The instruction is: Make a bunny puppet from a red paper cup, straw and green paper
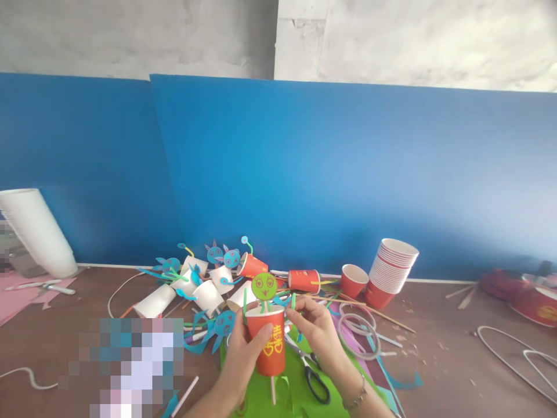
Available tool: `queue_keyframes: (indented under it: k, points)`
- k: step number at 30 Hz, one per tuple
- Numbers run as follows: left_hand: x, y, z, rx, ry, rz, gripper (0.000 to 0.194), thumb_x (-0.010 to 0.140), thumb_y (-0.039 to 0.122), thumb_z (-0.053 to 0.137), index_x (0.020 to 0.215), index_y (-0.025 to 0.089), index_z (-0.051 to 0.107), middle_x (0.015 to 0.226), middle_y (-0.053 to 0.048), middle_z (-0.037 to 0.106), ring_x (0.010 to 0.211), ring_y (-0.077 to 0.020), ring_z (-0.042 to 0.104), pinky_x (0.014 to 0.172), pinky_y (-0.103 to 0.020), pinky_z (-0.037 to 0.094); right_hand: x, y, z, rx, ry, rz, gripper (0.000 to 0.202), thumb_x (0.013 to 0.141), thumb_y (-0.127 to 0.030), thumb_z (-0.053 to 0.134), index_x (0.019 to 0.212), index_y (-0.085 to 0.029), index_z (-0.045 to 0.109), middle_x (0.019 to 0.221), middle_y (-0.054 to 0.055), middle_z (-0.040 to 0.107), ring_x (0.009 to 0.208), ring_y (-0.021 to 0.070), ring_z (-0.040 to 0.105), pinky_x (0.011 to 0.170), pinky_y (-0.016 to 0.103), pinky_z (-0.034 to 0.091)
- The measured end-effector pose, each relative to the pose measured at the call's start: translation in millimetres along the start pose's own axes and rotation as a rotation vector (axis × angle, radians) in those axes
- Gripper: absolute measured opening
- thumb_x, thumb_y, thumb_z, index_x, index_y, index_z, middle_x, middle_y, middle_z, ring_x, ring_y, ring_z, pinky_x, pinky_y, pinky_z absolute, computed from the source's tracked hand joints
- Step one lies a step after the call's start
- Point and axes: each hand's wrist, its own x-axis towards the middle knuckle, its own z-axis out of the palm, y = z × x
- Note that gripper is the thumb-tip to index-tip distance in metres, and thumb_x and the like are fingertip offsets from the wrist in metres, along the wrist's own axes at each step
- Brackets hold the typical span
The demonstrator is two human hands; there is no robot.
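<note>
Lower centre of frame: green paper (300,403) on the tabletop (439,383), scissors (308,371) lying on it. Over the paper: red cup (273,360), roughly upright, stick (273,392) protruding below its base. Left hand (243,354): fingers clamped around the cup's side. Right hand (319,334): fingers pinched together on a green straw (293,300) at the right rim. Face cutout (264,286) stands above the cup's mouth. Beyond, left of centre: white cups (208,297), toppled. Right of centre: cup stack (393,264), tilted. Behind: blue board (304,162).
</note>
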Motion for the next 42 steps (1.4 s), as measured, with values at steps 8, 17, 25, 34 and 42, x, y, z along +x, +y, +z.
queue_keyframes:
  k: [8, 17, 25, 34, 42]
  points:
    - [-3, -10, -2.5, 0.048, -0.191, -0.018, 0.076, 0.059, 0.031, 0.080, 0.125, 0.021, 0.043, 0.116, -0.014, 0.063, 0.100, -0.0298, 0.062, 0.082, -0.038, 0.050, -3, -20, 3, 0.186, -0.106, 0.105, 0.030, 0.075, -0.043, 0.068, 0.090, -0.018, 0.069, 0.087, 0.006, 0.070, 0.081, 0.0212, 0.061, 0.079, 0.033, 0.045]
    - [11, 8, 6.8, 0.116, -0.257, -0.113, 0.047, 0.068, 0.040, 0.073, 0.108, 0.017, 0.062, 0.107, -0.012, 0.069, 0.100, -0.0312, 0.063, 0.087, -0.040, 0.047, -2, -18, 5, 0.054, -0.089, 0.079, 0.029, 0.068, -0.044, 0.073, 0.072, -0.015, 0.072, 0.073, 0.005, 0.068, 0.068, 0.0191, 0.058, 0.066, 0.030, 0.046]
    - [17, 22, 12.9, 0.164, -0.158, -0.075, 0.038, 0.071, 0.038, 0.071, 0.100, 0.015, 0.067, 0.097, -0.010, 0.073, 0.090, -0.0284, 0.066, 0.078, -0.035, 0.049, 1, -20, -10, -0.059, 0.073, 0.259, 0.037, 0.071, -0.046, 0.068, 0.096, -0.018, 0.070, 0.084, 0.004, 0.068, 0.074, 0.0186, 0.058, 0.062, 0.027, 0.043]
    - [18, 26, 11.5, 0.153, -0.198, -0.039, 0.031, 0.072, 0.037, 0.070, 0.093, 0.014, 0.068, 0.094, -0.010, 0.073, 0.087, -0.0274, 0.066, 0.079, -0.034, 0.048, 0, -12, -1, 0.268, -0.024, 0.268, 0.030, 0.069, -0.041, 0.072, 0.079, -0.018, 0.056, 0.067, -0.001, 0.061, 0.048, 0.0073, 0.039, 0.047, 0.021, 0.027]
    - [17, 26, 10.3, 0.195, -0.215, -0.052, 0.035, 0.073, 0.037, 0.070, 0.099, 0.015, 0.068, 0.092, -0.008, 0.073, 0.081, -0.0253, 0.067, 0.075, -0.033, 0.048, -5, -10, 10, 0.276, 0.029, 0.200, 0.031, 0.073, -0.044, 0.068, 0.082, -0.021, 0.049, 0.058, -0.006, 0.056, 0.043, 0.0059, 0.029, 0.044, 0.020, 0.021]
